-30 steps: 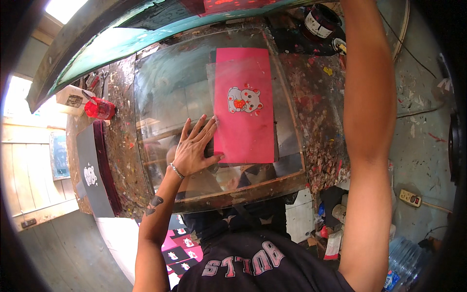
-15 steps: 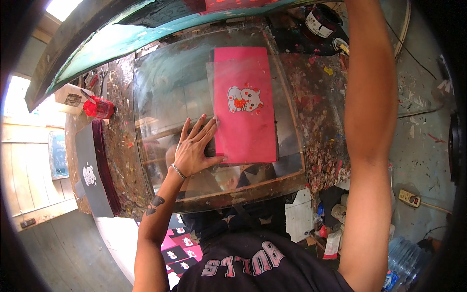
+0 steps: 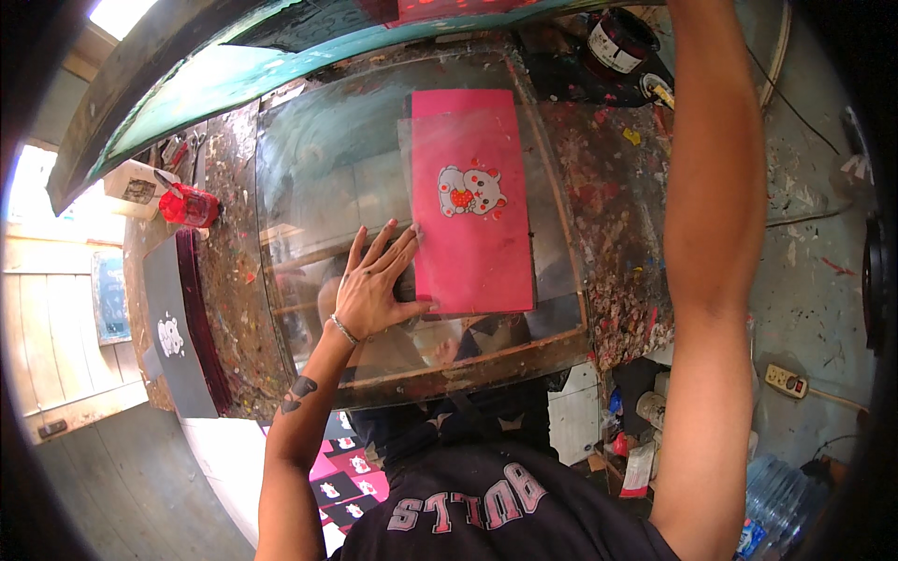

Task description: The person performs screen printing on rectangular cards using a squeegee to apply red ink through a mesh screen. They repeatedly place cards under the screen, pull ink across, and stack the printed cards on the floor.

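A pink card (image 3: pixel 474 201) with a small white-and-red cartoon print lies on the glass top (image 3: pixel 327 178) of a paint-spattered work table. My left hand (image 3: pixel 374 285) rests flat on the glass with fingers spread, its fingertips touching the card's left edge. My right arm (image 3: pixel 716 234) reaches up past the top of the picture toward a raised teal frame (image 3: pixel 215 65); its hand is out of view.
A stack of dark and pink cards (image 3: pixel 182 327) sits at the table's left edge, beside a red container (image 3: pixel 187 204) and a white bottle (image 3: pixel 136 187). An ink tin (image 3: pixel 617 39) stands at the far right. Printed cards (image 3: pixel 341 477) lie below, a power strip (image 3: pixel 786 379) to the right.
The pink card has shifted slightly right and toward me under my left hand's fingertips. My right arm stays raised.
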The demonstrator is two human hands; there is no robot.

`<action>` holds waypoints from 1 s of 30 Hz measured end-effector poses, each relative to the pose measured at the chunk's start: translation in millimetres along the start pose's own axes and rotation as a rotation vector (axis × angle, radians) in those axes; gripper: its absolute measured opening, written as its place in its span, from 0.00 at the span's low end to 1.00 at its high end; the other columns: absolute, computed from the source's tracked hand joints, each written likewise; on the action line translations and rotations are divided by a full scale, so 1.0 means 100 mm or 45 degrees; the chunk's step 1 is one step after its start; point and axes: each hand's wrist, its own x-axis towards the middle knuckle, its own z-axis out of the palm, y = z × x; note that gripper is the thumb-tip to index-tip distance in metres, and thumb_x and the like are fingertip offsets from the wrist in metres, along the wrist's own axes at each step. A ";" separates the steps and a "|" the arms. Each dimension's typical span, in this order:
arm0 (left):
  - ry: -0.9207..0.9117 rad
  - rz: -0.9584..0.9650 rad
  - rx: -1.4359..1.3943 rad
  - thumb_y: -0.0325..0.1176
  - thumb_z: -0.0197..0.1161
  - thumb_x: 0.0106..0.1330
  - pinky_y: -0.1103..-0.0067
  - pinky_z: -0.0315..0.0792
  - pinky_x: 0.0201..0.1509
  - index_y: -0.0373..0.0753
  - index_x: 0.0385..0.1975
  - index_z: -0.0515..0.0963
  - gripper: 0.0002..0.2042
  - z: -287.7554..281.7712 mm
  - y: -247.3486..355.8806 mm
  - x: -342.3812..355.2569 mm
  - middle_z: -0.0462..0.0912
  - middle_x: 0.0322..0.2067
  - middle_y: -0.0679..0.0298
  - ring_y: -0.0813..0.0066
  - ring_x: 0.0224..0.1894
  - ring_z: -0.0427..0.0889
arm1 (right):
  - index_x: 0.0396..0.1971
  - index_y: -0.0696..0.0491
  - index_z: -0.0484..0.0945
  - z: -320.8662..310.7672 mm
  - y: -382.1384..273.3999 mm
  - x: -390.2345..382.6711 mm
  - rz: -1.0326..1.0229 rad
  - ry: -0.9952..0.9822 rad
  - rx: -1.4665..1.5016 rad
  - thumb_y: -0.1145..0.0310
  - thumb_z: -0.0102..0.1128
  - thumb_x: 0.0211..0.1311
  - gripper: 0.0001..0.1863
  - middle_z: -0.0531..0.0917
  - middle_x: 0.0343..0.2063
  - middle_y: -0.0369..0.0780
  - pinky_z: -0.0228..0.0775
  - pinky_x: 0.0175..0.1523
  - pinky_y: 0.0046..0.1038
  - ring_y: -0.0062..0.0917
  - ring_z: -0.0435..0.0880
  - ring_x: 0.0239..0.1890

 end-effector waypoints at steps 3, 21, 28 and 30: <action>-0.009 0.006 0.006 0.66 0.70 0.54 0.55 0.39 0.84 0.41 0.73 0.67 0.49 0.00 0.01 0.02 0.67 0.75 0.64 0.61 0.80 0.55 | 0.14 0.63 0.78 0.00 0.10 0.05 0.048 0.017 -0.001 0.39 0.58 0.64 0.37 0.77 0.13 0.46 0.69 0.33 0.37 0.31 0.75 0.19; -0.009 0.028 0.071 0.70 0.68 0.54 0.54 0.38 0.85 0.42 0.76 0.63 0.53 0.04 -0.01 0.01 0.67 0.74 0.60 0.60 0.81 0.54 | 0.15 0.62 0.79 0.11 0.01 -0.04 -0.055 0.151 -0.092 0.39 0.59 0.64 0.37 0.78 0.13 0.44 0.69 0.33 0.35 0.30 0.75 0.18; -0.040 0.021 0.081 0.70 0.67 0.55 0.54 0.37 0.85 0.41 0.76 0.62 0.53 0.02 0.01 0.02 0.66 0.75 0.60 0.60 0.81 0.53 | 0.16 0.63 0.80 0.00 0.11 -0.01 -0.123 0.026 0.110 0.39 0.59 0.64 0.37 0.79 0.14 0.45 0.70 0.34 0.35 0.30 0.76 0.20; -0.048 0.025 0.103 0.71 0.66 0.56 0.54 0.37 0.85 0.42 0.76 0.61 0.53 0.01 0.01 0.02 0.65 0.75 0.60 0.60 0.81 0.52 | 0.16 0.63 0.80 0.02 0.12 0.01 -0.071 0.040 0.051 0.39 0.59 0.64 0.37 0.79 0.15 0.46 0.70 0.35 0.36 0.31 0.76 0.20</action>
